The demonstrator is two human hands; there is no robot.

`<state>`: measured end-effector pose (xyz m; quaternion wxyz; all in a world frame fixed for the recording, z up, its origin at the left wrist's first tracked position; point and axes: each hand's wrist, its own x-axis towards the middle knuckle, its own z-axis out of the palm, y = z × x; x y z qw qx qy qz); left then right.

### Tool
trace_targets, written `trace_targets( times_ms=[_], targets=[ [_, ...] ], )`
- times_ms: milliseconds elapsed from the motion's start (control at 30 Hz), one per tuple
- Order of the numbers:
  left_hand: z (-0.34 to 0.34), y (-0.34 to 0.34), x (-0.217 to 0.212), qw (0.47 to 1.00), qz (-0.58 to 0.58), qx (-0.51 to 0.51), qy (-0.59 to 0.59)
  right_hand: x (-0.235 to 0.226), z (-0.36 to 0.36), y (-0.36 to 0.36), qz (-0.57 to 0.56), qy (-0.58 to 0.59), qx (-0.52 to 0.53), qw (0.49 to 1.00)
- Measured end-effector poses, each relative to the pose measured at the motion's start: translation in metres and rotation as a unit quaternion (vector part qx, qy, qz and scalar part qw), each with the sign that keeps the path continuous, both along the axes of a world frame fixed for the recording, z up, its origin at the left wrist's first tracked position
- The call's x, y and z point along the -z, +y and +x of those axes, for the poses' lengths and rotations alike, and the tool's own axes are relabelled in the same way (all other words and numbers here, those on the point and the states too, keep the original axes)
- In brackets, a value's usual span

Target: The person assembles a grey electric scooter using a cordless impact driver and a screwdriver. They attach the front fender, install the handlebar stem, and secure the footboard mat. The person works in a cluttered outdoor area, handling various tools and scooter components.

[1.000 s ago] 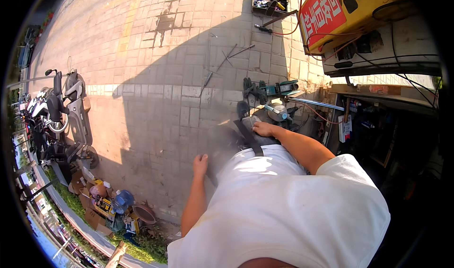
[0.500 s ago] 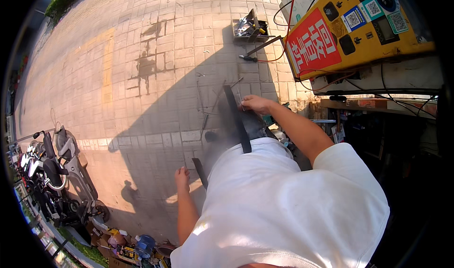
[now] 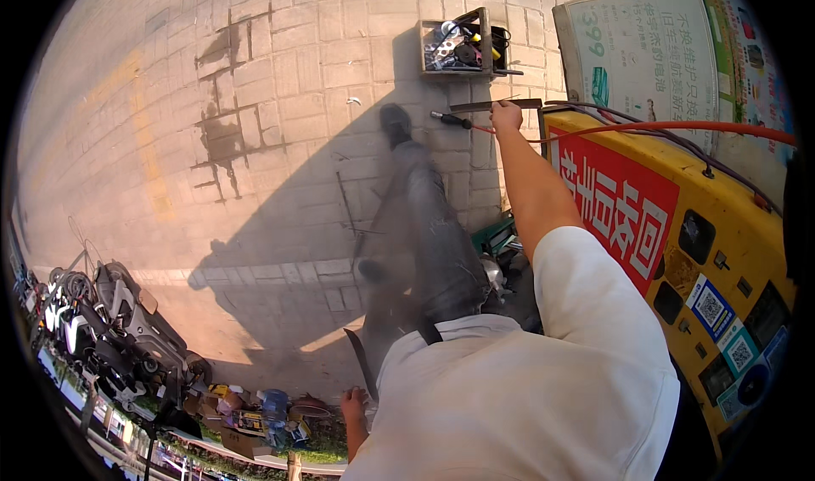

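Observation:
My right arm reaches forward to the far right, where my right hand (image 3: 507, 116) is closed, with a thin metal rod (image 3: 514, 98) showing at its fingertips. Right by this hand, a dark flat bar (image 3: 471, 106) juts out from the yellow machine (image 3: 722, 188). Just left of the hand, a black-handled tool with a metal tip (image 3: 450, 119) lies at the end of a red hose (image 3: 662, 127). Down at my left side hangs my left hand (image 3: 352, 403), fingers loosely apart and nothing visible in them.
Beyond my right hand, a toolbox (image 3: 454, 72) full of tools stands on the brick paving (image 3: 323, 82). Parked scooters (image 3: 127, 328) and a heap of boxes and bottles (image 3: 259, 417) line the left. A signboard (image 3: 637, 56) is behind the machine. My leg (image 3: 437, 226) extends forward.
My right hand has gone forward from beside my leg to the dark bar by the machine. My body has stepped toward the toolbox, and my left hand has dropped back.

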<state>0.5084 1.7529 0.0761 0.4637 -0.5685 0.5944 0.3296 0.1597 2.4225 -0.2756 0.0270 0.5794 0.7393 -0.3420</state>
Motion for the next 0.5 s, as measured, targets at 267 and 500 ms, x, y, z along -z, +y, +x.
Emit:
trace_targets(
  times_ms=[267, 500],
  targets=[
    [-0.184, 0.085, -0.059, 0.989, -0.092, -0.044, -0.108, 0.078, -0.096, 0.1, 0.041, -0.141, 0.173, 0.974],
    [-0.236, 0.112, -0.077, 0.987, -0.12, -0.04, -0.099, 0.098, -0.072, 0.1, -0.199, 0.116, 0.338, 0.912]
  ],
)
